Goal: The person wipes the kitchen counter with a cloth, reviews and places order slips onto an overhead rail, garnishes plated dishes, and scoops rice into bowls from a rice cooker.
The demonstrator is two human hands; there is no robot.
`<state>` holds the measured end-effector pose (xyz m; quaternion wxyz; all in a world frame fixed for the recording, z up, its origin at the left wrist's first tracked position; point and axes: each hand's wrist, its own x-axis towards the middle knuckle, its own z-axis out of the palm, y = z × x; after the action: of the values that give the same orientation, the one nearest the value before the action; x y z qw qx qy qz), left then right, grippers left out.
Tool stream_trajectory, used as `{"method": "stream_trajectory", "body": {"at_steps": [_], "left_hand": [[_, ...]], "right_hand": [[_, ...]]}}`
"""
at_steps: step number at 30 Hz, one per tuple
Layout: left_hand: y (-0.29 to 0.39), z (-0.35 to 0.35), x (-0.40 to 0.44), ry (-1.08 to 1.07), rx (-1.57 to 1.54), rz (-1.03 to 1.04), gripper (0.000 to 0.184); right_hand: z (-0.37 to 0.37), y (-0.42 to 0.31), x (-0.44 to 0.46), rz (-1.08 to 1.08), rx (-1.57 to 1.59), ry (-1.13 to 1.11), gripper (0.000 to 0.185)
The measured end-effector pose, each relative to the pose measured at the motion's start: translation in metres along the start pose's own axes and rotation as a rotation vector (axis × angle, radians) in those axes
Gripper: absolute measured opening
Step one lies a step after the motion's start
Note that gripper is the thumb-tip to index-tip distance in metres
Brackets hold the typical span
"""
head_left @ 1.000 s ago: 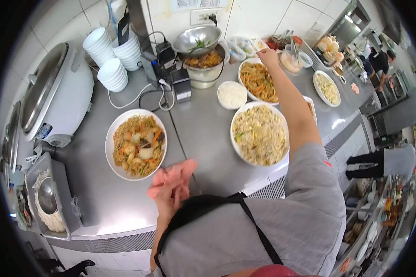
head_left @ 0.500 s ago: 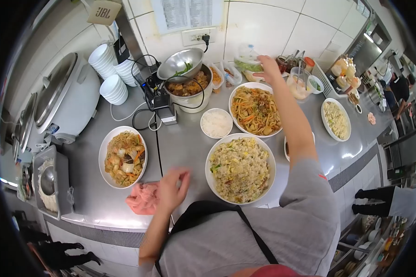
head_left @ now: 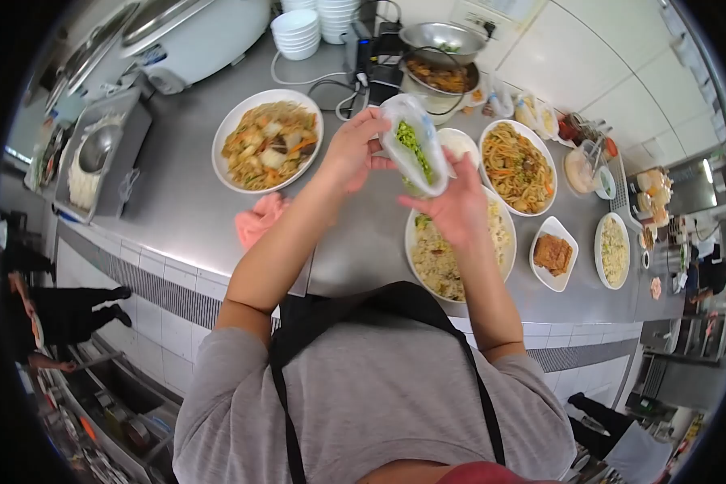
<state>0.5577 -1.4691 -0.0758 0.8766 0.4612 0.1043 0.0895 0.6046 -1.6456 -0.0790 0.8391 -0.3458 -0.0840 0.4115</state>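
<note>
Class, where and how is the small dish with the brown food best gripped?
Probably pinch the dish at its near corner, coming from the front of the counter: that tapered end is bare, and the brown food sits toward the middle.

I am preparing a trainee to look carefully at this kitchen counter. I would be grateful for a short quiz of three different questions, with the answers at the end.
1. Multiple choice: what does the left hand hold?
A) a stack of white bowls
B) a plastic bag with chopped greens
C) a metal ladle

2. True or false: the pink cloth lies on the steel counter.

3. Fill in the missing colour: the pointed white dish holds ____ food.

Key: 1. B; 2. true; 3. brown.
</note>
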Motion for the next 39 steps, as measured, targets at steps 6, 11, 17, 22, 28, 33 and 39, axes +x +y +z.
{"method": "stream_trajectory", "body": {"at_steps": [6, 11, 17, 22, 28, 33, 39], "left_hand": [[0.057, -0.066, -0.014, 0.035, 0.248, 0.029, 0.025], [0.131, -0.139, -0.007, 0.01, 0.42, -0.139, 0.032], [0.137, -0.205, 0.013, 0.068, 0.652, -0.077, 0.026], [0.129, -0.232, 0.027, 0.091, 0.537, -0.058, 0.02], [0.125, -0.244, 0.037, 0.075, 0.467, -0.019, 0.021], [0.116, -0.249, 0.045, 0.034, 0.437, -0.031, 0.017], [0.122, -0.241, 0.039, 0.002, 0.444, 0.008, 0.016]], "right_hand": [[0.028, 0.072, 0.066, 0.111, 0.011, -0.196, 0.04], [0.082, 0.098, 0.146, -0.049, -0.286, -0.009, 0.036], [0.105, 0.133, 0.193, -0.199, -0.645, 0.09, 0.026], [0.118, 0.135, 0.199, -0.309, -0.982, 0.051, 0.027], [0.121, 0.132, 0.202, -0.309, -1.044, 0.018, 0.028], [0.112, 0.135, 0.204, -0.305, -1.116, 0.048, 0.028], [0.111, 0.131, 0.199, -0.336, -0.985, -0.001, 0.029]]}}
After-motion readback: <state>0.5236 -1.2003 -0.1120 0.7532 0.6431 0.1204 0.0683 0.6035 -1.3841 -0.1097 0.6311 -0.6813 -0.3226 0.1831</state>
